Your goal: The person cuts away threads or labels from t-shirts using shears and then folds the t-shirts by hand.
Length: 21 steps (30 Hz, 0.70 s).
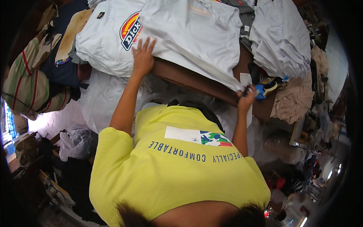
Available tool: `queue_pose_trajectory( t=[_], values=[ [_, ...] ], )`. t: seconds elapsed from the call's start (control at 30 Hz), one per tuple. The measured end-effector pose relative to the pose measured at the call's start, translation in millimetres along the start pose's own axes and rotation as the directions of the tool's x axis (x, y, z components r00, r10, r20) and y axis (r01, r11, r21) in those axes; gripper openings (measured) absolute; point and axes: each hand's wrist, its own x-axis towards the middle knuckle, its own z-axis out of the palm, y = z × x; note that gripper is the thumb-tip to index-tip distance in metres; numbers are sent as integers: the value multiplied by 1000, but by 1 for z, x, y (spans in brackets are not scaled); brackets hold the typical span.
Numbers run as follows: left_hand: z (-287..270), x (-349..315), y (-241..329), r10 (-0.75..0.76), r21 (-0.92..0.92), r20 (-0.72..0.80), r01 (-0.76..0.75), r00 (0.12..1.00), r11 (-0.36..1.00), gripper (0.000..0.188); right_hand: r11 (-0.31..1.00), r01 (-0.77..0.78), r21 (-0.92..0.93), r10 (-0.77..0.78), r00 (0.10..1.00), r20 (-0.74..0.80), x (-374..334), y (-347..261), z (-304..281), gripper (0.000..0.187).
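Note:
A plain white T-shirt (189, 34) lies spread over the brown table, its near edge drawn out to a point at the right. My left hand (143, 58) rests flat with fingers spread where this shirt meets another white T-shirt (102, 41) with a red, yellow and dark printed badge. At the table's near right, my right hand (245, 99) is closed at the drawn-out corner of the plain shirt. A small dark thing also shows in its fingers; its kind is unclear. Beside that hand is a white paper slip (245, 79).
Blue-and-white tape rolls (264, 89) sit right of my right hand on the brown table (174, 73). A pile of white shirts (281, 38) is at the back right, above beige cloth (295, 96). Clear plastic (102, 94) hangs below the table; a striped bag (28, 83) stands left.

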Motion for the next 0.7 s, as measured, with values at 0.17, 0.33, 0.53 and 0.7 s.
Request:
queue_pose_trajectory(
  t=[0.17, 0.33, 0.53, 0.7],
  values=[
    [-19, -32, -40, -24, 199, 11, 22, 1000, 980, 52, 876, -325, 356, 433, 856, -283, -20, 11, -51, 52],
    [-22, -34, -26, 107, 55, 47, -109, 993, 992, 34, 864, -319, 391, 449, 838, -310, -23, 9, -46, 50],
    [-1, -23, -20, 216, 33, 34, -217, 976, 976, 23, 864, -270, 426, 437, 823, -363, -19, 13, -43, 49],
    [-5, -27, -51, 147, -302, 86, -115, 985, 947, 22, 855, -253, 453, 460, 773, -437, -27, 16, -51, 51]
  ],
)
